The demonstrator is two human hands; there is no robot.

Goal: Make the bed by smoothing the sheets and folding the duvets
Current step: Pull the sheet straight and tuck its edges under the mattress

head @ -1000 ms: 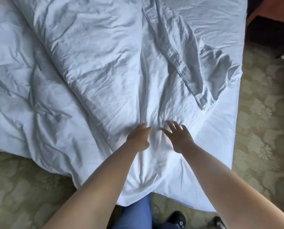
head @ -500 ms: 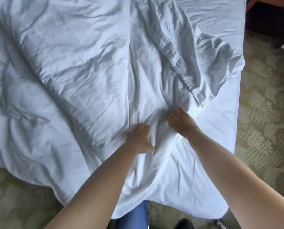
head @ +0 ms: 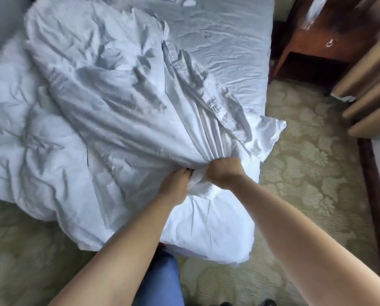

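Duvet (head: 109,120) on bed (head: 228,54), nightstand (head: 317,40) right

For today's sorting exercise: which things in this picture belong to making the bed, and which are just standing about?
Part of the job:
duvet, gripped by both hands
left hand
right hand
bed sheet

Just standing about:
wooden nightstand
curtains
patterned carpet
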